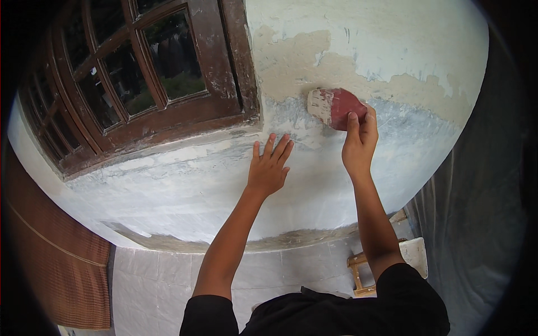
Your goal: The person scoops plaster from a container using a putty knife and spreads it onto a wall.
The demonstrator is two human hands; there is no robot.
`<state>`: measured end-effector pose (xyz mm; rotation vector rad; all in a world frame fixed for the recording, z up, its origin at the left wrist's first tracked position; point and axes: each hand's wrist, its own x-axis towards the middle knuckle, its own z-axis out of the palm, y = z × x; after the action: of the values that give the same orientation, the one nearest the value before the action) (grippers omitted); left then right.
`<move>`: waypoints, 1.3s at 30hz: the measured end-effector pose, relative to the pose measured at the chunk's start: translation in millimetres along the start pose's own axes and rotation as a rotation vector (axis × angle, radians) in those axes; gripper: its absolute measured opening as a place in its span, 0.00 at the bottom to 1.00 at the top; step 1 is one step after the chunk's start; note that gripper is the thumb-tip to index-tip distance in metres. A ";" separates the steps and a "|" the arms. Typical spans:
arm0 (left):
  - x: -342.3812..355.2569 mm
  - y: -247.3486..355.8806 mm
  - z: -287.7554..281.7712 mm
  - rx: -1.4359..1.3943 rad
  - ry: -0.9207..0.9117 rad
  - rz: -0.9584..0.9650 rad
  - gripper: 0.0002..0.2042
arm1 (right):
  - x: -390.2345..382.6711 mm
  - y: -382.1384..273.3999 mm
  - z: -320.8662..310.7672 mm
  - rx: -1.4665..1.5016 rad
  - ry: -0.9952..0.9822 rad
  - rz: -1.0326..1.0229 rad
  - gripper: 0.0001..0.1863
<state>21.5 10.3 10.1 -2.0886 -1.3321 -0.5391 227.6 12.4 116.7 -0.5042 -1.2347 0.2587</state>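
My right hand (360,143) grips a red spreader (346,109), its blade crusted with pale beige paste, against the wall just right of the window corner. My left hand (269,165) is open, fingers spread on the white wall (302,201) below and left of the tool. Around the blade the wall shows rough grey, smeared plaster, with a peeling beige patch (291,61) above it. The brown wooden window (168,103) with several glass panes fills the upper left.
A brown woven mat or blind (61,246) hangs at the lower left. Grey floor tiles (151,274) run along the wall's foot. A wooden stool (357,277) and a white container (416,257) sit at the lower right, beside dark plastic sheeting (471,207).
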 end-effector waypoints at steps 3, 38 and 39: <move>0.1 0.1 0.2 -0.008 -0.001 0.000 0.35 | 32.5 -5.8 -0.6 -0.192 -0.126 0.008 0.12; 0.2 0.9 -2.5 0.036 -0.007 -0.013 0.37 | 133.9 -60.1 50.2 -0.783 -1.044 -0.811 0.19; 0.2 1.2 -2.2 0.033 -0.004 -0.015 0.37 | 136.7 -64.6 55.1 -0.757 -1.037 -0.822 0.18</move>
<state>22.7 8.6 11.6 -2.0560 -1.3508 -0.5165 214.0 30.9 275.9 -0.4514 -2.4561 -0.7849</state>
